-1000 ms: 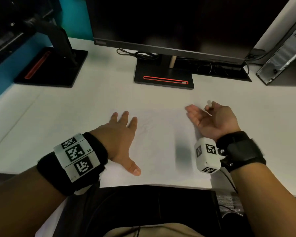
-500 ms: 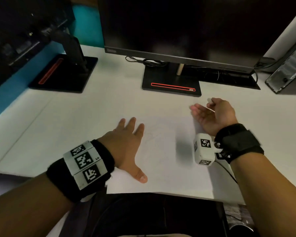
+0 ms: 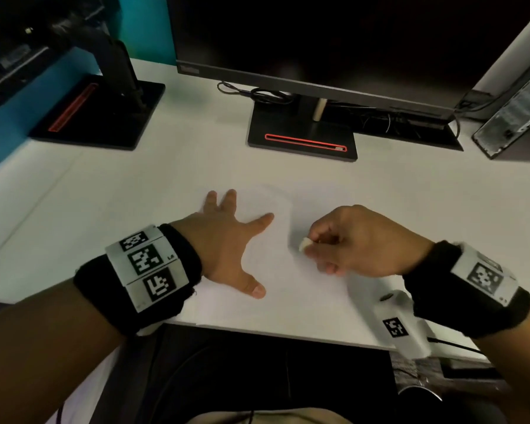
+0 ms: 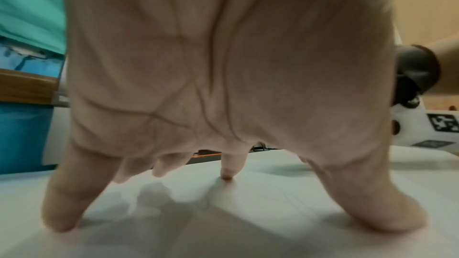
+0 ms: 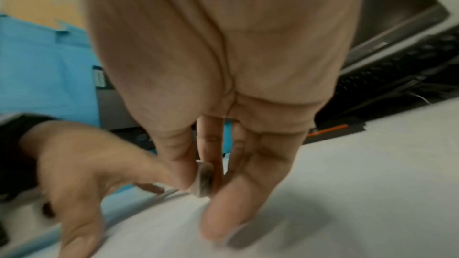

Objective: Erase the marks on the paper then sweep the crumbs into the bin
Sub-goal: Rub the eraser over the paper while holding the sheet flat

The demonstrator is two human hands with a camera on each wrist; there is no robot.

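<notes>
- White paper [image 3: 291, 289] lies flat at the desk's [image 3: 110, 191] near edge, its front edge almost flush with the desk edge.
- Left hand [image 3: 224, 243] is spread wide, palm down, its fingertips [image 4: 227, 174] and thumb pressing the paper's left part.
- Right hand [image 3: 358, 243] is curled, thumb and fingers pinching a small pale eraser [image 3: 305, 243]; the eraser tip sits at the paper, right of the left index finger. In the right wrist view the eraser [image 5: 205, 180] face looks smudged grey.
- Marks on the paper are too faint to make out, and no crumbs can be told.
- Bare desk runs left, right and beyond the sheet.
- Farther back stand a monitor [image 3: 318, 41] on its black base [image 3: 303, 139], a second black stand [image 3: 104, 111] to the left, cables behind, and a computer case [image 3: 514, 117] at far right.
</notes>
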